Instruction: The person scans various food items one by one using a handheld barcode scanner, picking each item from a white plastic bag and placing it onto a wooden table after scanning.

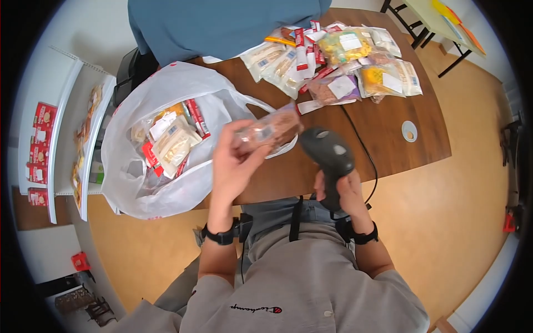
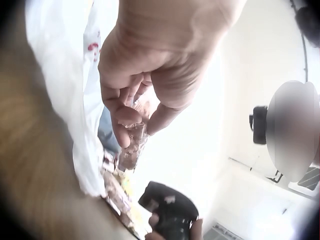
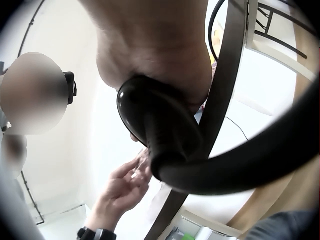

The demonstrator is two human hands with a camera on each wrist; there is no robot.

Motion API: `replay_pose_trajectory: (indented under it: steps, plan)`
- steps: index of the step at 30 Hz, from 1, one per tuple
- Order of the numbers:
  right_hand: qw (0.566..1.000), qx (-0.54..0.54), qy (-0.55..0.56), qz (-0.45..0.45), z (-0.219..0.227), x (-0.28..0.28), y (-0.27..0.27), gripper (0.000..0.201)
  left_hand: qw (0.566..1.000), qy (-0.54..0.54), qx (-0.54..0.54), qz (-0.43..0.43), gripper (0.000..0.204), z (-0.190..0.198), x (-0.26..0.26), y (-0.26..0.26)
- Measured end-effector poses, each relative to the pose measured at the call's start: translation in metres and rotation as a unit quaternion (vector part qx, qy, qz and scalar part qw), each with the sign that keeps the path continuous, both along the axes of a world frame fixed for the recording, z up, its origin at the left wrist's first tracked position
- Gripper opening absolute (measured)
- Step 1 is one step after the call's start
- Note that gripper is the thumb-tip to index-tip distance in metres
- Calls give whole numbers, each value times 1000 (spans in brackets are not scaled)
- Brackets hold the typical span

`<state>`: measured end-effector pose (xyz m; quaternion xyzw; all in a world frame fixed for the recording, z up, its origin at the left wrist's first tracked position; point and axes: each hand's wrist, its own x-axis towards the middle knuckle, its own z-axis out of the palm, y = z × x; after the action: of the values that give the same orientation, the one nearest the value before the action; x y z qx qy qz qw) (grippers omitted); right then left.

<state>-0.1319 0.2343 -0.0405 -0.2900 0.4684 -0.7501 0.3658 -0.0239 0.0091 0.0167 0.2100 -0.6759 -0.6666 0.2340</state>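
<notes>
My left hand (image 1: 230,166) pinches a clear plastic snack packet (image 1: 280,126) with brown contents and a small printed label. In the left wrist view the thumb and fingers grip one end of this packet (image 2: 133,152). My right hand (image 1: 351,194) is wrapped round the handle of a black barcode scanner (image 1: 328,152), its head close beside the packet. From the right wrist, the scanner's handle base (image 3: 155,115) and thick cable (image 3: 235,172) hide most of the fingers. A white plastic bag (image 1: 125,166) stands open left of my left hand, with several snack packets (image 1: 175,141) inside.
A pile of packaged snacks (image 1: 338,61) covers the back right of the wooden table (image 1: 383,141). The scanner's cable runs across the tabletop. A blue cloth (image 1: 222,28) drapes at the back. At left stands a white shelf (image 1: 61,139) with red boxes (image 1: 41,139).
</notes>
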Motion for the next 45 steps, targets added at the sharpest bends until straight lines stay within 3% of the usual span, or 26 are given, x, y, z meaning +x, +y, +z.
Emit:
replay_pose_trajectory:
  steps: [2, 3, 4, 5, 8, 10, 11, 13, 16, 17, 19, 22, 23, 26, 29, 31, 32, 35, 36, 37, 38, 39, 40, 41, 43, 45]
  plan:
    - [999, 5, -17, -31, -6, -4, 7, 58, 996, -39, 13, 77, 57, 23, 31, -13]
    - [999, 30, -25, -36, -3, -6, 8, 72, 991, -61, -44, 112, 58, 20, 48, -32]
    - [998, 31, -24, -39, -2, -6, 9, 72, 984, -50, -62, 160, 58, 28, 58, -40]
    - [998, 26, -35, -37, -1, -7, 9, 74, 972, -113, -107, 176, 55, 31, 75, -59]
    - [999, 19, -37, -25, -1, -8, 6, 77, 960, -132, -96, 230, 57, 38, 101, -111]
    - [999, 21, -31, -20, -1, -7, 7, 77, 898, -223, -204, 320, 56, 52, 106, -130]
    - [999, 22, -34, -21, -1, -7, 7, 77, 899, -221, -204, 319, 56, 50, 111, -136]
    - [999, 20, -36, -28, -1, -8, 6, 77, 751, -282, -455, 387, 55, 44, 118, -143]
    - [998, 20, -47, -32, -2, -6, 8, 76, 777, -241, -446, 372, 46, 40, 104, -117]
    - [998, 20, -49, -33, -2, -7, 7, 75, 790, -220, -419, 390, 35, 41, 98, -112]
    - [998, 20, -50, -33, -2, -7, 7, 75, 813, -161, -452, 331, 23, 9, 91, -95]
    - [998, 20, -49, -33, 0, -7, 5, 75, 870, -96, -418, 244, 7, -8, 57, -32]
    - [998, 23, -52, -31, 0, -7, 5, 75, 870, -81, -445, 197, 8, -21, 55, -22]
    - [998, 17, -64, -25, -2, -6, 5, 74, 921, -66, -336, 187, 7, -32, 48, 16]
    - [997, 13, -75, -24, -3, -7, 10, 72, 933, -14, -340, 115, 8, -40, 32, 36]
    - [996, 3, -85, -9, -7, -6, 10, 68, 966, -87, -232, 78, 10, -35, 20, 39]
    - [997, 7, -80, -15, -9, -7, 12, 68, 956, -82, -270, 73, 14, -18, 1, 34]
    - [998, -14, -62, -8, -10, -8, 9, 65, 960, 43, -276, 26, 20, 42, -58, 24]
    - [998, -16, -62, -5, -11, -8, 9, 65, 978, 120, -162, -46, 22, 61, -69, 28]
    - [998, -13, -61, -11, -12, -8, 10, 64, 973, 193, -44, -119, 25, 79, -76, 32]
    - [998, -10, -63, -15, -13, -6, 11, 64, 974, 189, -49, -115, 25, 94, -80, 34]
    - [997, -17, -69, -5, -13, -5, 11, 64, 915, 317, 22, -250, 27, 107, -82, 33]
    - [998, -16, -59, -20, -13, -5, 11, 65, 816, 429, 91, -378, 31, 115, -80, 30]
    - [998, -15, -49, -35, -13, -5, 10, 65, 821, 422, 83, -375, 31, 117, -77, 25]
    - [998, -24, -45, -26, -14, -4, 9, 65, 904, 281, 3, -321, 28, 117, -72, 17]
    - [998, -20, -51, -28, -10, -6, 9, 63, 952, 142, -68, -262, 26, 107, -74, 12]
